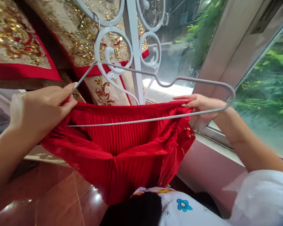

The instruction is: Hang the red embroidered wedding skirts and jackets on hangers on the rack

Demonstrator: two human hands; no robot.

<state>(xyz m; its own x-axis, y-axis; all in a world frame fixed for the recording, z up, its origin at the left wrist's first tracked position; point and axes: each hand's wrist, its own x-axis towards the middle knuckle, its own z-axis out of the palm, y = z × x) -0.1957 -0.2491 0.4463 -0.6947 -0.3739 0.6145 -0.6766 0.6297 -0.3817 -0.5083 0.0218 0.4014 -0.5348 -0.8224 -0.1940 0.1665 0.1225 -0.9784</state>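
A red pleated garment (122,147) hangs spread between my two hands, its top edge stretched wide. My left hand (40,108) grips the garment's left edge together with the left end of a grey wire hanger (155,78). My right hand (200,103) holds the garment's right edge, fingers extended, and the hanger's right loop rests around that wrist. The hanger's lower bar crosses in front of the red fabric, and its hook sits on a white scrolled metal rack (132,47).
Gold-embroidered, red-trimmed fabrics (19,47) hang behind the rack at upper left. A window (261,81) with greenery outside fills the right. Below is a glossy reddish floor (49,194). My white flowered top (186,207) shows at the bottom.
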